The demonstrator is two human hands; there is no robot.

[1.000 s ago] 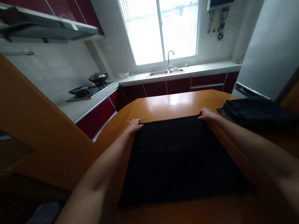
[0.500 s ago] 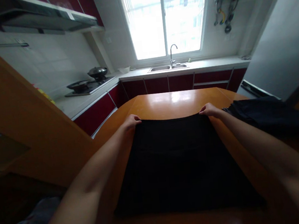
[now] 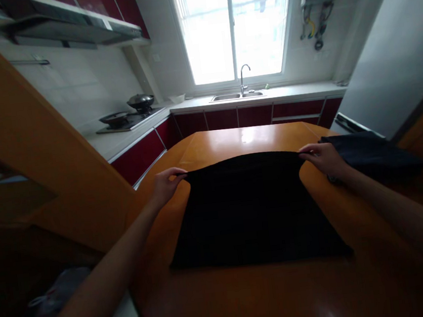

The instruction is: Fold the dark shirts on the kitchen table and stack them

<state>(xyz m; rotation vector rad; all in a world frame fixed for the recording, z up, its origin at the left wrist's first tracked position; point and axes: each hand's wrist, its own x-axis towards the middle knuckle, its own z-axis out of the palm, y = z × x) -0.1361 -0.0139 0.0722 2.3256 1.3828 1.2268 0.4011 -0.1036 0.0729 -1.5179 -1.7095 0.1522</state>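
A black piece of cloth [image 3: 254, 214], perhaps a garment, lies spread on the wooden table [image 3: 250, 296]. My left hand [image 3: 168, 183] pinches its far left corner between thumb and fingers. The far right corner is pinched in my right hand [image 3: 322, 157]. Between the two hands the far edge bows upward and away, while both corners are pulled out sideways. The near edge rests flat and straight on the tabletop. Dark folds hide any details of the cloth.
A dark folded cloth pile [image 3: 371, 153] lies on the table's right side, close to my right forearm. Beyond the table are a sink [image 3: 227, 97], a stove [image 3: 131, 121] with pans and a grey fridge [image 3: 379, 53]. A wooden panel [image 3: 61, 145] stands at left.
Both hands have moved apart, stretching the cloth's far edge wider, and that edge now bows upward. The cloth's near edge has shifted away from me. The view has shifted slightly.
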